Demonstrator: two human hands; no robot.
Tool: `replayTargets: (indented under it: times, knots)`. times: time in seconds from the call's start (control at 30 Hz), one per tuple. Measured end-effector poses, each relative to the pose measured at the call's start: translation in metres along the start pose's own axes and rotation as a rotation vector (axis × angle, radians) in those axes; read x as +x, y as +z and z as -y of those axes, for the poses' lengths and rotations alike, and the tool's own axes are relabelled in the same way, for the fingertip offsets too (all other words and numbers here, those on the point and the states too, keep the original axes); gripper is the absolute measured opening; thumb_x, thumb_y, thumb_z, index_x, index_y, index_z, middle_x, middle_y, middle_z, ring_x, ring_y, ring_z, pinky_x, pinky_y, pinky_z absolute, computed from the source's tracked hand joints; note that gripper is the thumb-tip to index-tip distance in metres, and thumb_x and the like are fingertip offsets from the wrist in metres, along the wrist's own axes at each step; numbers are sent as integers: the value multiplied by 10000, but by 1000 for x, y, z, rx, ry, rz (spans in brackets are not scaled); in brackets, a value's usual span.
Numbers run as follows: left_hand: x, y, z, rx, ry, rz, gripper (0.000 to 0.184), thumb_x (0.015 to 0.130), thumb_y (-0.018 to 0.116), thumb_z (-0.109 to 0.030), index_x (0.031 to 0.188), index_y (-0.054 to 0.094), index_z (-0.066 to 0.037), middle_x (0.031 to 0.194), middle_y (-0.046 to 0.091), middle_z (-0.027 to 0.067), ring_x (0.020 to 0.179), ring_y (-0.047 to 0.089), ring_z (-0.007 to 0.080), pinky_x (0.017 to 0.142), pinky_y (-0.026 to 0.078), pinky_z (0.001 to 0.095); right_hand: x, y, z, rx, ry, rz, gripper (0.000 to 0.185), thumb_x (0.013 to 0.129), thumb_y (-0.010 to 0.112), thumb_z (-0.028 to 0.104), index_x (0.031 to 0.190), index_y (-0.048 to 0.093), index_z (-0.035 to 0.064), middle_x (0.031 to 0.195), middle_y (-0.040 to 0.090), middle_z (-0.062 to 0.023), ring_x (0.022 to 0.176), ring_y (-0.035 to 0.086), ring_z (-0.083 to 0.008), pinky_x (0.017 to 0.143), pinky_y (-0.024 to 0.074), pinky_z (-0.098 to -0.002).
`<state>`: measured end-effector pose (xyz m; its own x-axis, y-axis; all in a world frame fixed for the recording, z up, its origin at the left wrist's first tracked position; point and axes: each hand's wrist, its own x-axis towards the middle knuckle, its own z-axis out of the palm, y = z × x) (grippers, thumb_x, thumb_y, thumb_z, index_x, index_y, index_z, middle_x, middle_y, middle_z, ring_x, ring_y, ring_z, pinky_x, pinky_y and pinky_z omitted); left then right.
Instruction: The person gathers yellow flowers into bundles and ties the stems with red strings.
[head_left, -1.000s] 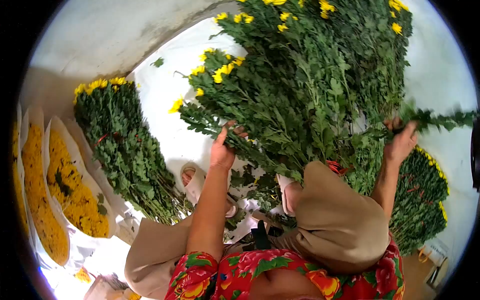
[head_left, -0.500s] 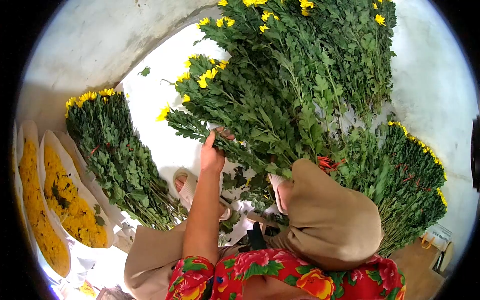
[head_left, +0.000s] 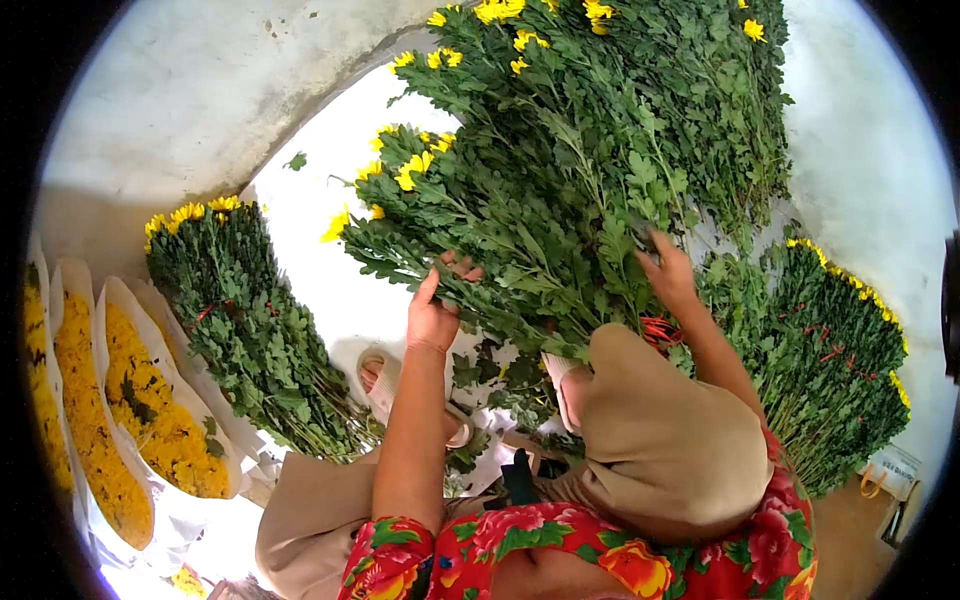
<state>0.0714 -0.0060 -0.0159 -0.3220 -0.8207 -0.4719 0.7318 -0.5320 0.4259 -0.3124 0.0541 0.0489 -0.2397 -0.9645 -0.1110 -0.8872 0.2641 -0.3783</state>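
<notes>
My left hand (head_left: 437,310) is closed round leafy stems at the left edge of a large pile of green stems (head_left: 560,200) with yellow flowers (head_left: 413,170) at their tips. My right hand (head_left: 668,272) is at the right part of the same pile, thumb and fingers apart, its fingertips partly hidden by dark leaves; no stem shows clearly in it. Red ties (head_left: 658,332) lie just below my right hand, beside my knee.
A tied flower bundle (head_left: 255,320) lies at the left, near white-wrapped yellow blooms (head_left: 165,400). More tied bundles (head_left: 835,350) lie at the right. Loose leaves (head_left: 520,390) lie between my feet. A wall (head_left: 200,90) rises behind.
My right hand was out at the right with a blurred leafy stem, then out of sight, and is now back at the pile. My left hand has stayed on its stems.
</notes>
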Motion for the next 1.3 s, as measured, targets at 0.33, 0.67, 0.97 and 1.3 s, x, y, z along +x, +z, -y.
replayTargets:
  times: [0.33,0.67,0.97,1.3]
  knots:
    - [-4,-2,-10,49,-47,39,528,965,562,-338,1368,437,-18,1164,615,171,1094,611,329,976,471,453,-7,49,36,-355,-136,-97,743,777,723,71,1442,399,143,1071,595,-126,805,607,-352,652,490,-453]
    - [19,5,6,-184,34,244,505,963,555,-236,1405,394,-50,1346,486,78,1201,513,282,1008,421,453,-33,84,20,-23,-444,-75,672,792,738,109,1406,471,161,971,601,-136,662,581,-330,525,450,-431]
    - [11,10,3,-232,-59,5,390,909,622,-178,1273,533,-69,1233,598,83,1142,546,288,1003,415,440,-45,61,82,-173,-528,23,541,743,782,212,1232,589,88,999,550,-110,966,516,-332,869,393,-497]
    - [-5,23,-3,-76,-78,-81,481,927,646,-241,1331,508,-19,1276,592,111,1161,562,285,1023,445,447,-42,69,99,-289,-628,532,633,841,709,301,1395,455,130,1253,506,-145,1168,474,-354,1053,305,-498]
